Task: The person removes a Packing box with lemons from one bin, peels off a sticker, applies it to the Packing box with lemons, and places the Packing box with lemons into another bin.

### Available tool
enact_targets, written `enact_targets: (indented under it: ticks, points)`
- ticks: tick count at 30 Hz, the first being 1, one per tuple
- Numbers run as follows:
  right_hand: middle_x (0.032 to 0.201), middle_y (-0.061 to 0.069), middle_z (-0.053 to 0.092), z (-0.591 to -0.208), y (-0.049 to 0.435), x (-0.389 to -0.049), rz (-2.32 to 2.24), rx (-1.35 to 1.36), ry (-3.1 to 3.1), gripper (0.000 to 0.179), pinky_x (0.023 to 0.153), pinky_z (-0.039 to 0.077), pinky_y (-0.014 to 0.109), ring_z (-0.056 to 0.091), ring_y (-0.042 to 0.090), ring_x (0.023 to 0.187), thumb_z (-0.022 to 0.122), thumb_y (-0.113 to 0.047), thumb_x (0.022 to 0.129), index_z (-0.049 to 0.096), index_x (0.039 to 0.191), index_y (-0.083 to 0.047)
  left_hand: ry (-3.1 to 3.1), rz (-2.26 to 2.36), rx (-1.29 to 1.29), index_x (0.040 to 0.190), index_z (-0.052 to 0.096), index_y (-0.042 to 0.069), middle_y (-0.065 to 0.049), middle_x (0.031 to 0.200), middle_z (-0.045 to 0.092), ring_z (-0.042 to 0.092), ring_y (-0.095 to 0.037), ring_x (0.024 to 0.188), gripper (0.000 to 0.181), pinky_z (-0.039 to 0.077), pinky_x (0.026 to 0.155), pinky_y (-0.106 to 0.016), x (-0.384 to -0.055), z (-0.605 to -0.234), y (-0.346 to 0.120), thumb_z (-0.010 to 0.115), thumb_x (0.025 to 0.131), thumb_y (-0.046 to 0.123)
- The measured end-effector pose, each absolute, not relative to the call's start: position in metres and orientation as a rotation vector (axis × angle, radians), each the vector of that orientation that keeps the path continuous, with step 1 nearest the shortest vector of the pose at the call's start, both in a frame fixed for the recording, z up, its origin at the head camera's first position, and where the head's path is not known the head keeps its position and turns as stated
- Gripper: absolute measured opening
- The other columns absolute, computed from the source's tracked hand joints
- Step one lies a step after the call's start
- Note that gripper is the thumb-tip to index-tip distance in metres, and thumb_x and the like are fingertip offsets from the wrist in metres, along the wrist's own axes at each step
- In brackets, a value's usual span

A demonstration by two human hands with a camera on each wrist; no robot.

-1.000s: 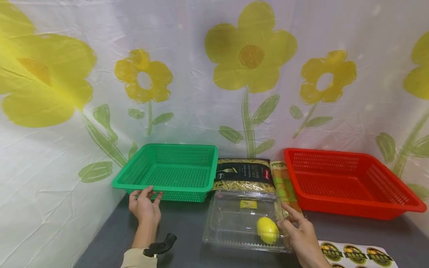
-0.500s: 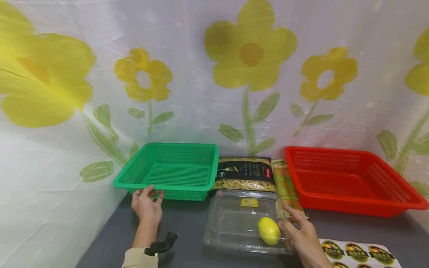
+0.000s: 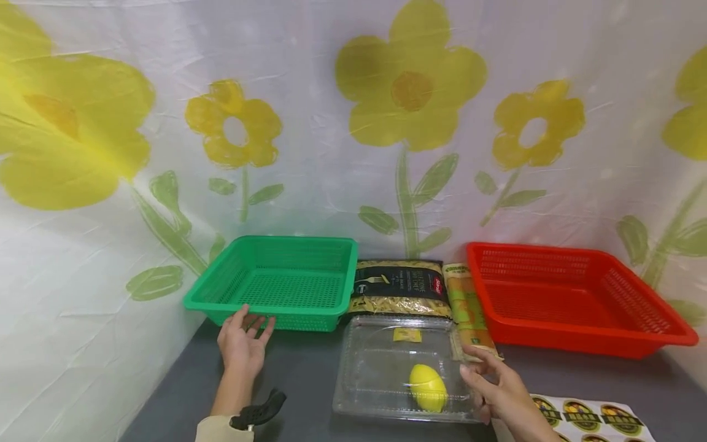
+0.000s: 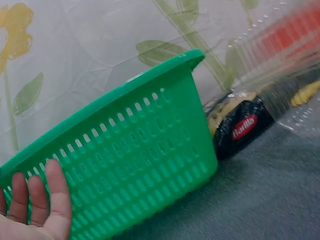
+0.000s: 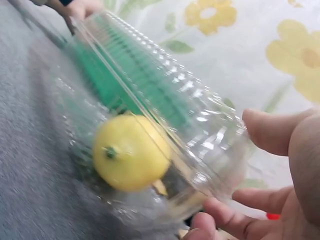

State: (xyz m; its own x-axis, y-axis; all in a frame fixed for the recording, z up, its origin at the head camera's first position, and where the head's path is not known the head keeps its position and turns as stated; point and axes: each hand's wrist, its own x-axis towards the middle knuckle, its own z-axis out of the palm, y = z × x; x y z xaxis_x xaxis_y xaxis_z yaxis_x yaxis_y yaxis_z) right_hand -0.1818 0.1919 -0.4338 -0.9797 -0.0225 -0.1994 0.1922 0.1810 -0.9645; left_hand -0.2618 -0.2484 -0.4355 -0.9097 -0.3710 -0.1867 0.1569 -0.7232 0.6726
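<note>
A clear plastic clamshell box with a small yellow label lies in front of the pasta bag in the head view, a lemon inside it. My right hand grips the box's right edge, thumb and fingertips at its corner in the right wrist view, where the lemon shows stem end toward the camera. At the left, my left hand stays palm up with loosely spread fingers right at the front of the green plastic basket; its fingers overlap the slotted wall in the left wrist view.
Behind the box lies a black-labelled pasta bag, with an orange-and-green packet beside it. A red basket stands at the right. A sheet of round stickers lies at the near right. A flowered cloth hangs behind.
Inside the box the lemon has shifted left and slightly nearer. My right hand has moved a little at the box's edge. The left hand's fingers have spread slightly at the green basket.
</note>
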Motion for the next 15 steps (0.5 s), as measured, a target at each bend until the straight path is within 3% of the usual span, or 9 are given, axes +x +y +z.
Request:
enact_targets:
  ticks: [5, 8, 12, 15]
  points:
    - [0.110, 0.013, 0.059, -0.433, 0.205, -0.178, -1.849, 0.160, 2.383, 0.060, 0.048, 0.049, 0.032, 0.052, 0.019, 0.061, 0.065, -0.035, 0.100, 0.045, 0.150, -0.009, -1.203, -2.680, 0.395, 0.115, 0.041, 0.020, 0.002, 0.097, 0.058, 0.059, -0.019, 0.096, 0.030, 0.055, 0.098, -0.042, -0.253, -0.442, -0.246, 0.061, 0.101, 0.037]
    - [0.109, 0.013, 0.060, -0.431, 0.213, -0.177, -1.830, 0.197, 2.472, 0.055, 0.048, 0.049, 0.031, 0.053, 0.020, 0.062, 0.066, -0.035, 0.099, 0.050, 0.145, -0.008, -1.378, -2.693, 0.323, 0.117, 0.038, 0.020, 0.003, 0.101, 0.059, 0.060, -0.019, 0.097, 0.030, 0.054, 0.098, -0.046, -0.247, -0.447, -0.240, 0.053, 0.105, 0.043]
    - [0.111, 0.012, 0.062, -0.427, 0.226, -0.178, -1.735, 0.257, 2.617, 0.053, 0.047, 0.048, 0.030, 0.056, 0.021, 0.070, 0.068, -0.039, 0.097, 0.056, 0.139, -0.008, -1.566, -2.681, 0.216, 0.119, 0.037, 0.018, 0.001, 0.106, 0.062, 0.061, -0.022, 0.100, 0.035, 0.054, 0.097, -0.051, -0.243, -0.450, -0.226, 0.044, 0.107, 0.049]
    - [0.112, 0.010, 0.064, -0.427, 0.239, -0.179, -1.632, 0.282, 2.714, 0.054, 0.053, 0.050, 0.030, 0.059, 0.021, 0.077, 0.068, -0.043, 0.097, 0.058, 0.137, -0.008, -1.694, -2.651, 0.155, 0.126, 0.036, 0.013, -0.004, 0.110, 0.061, 0.061, -0.025, 0.101, 0.041, 0.056, 0.092, -0.054, -0.243, -0.450, -0.210, 0.045, 0.106, 0.048]
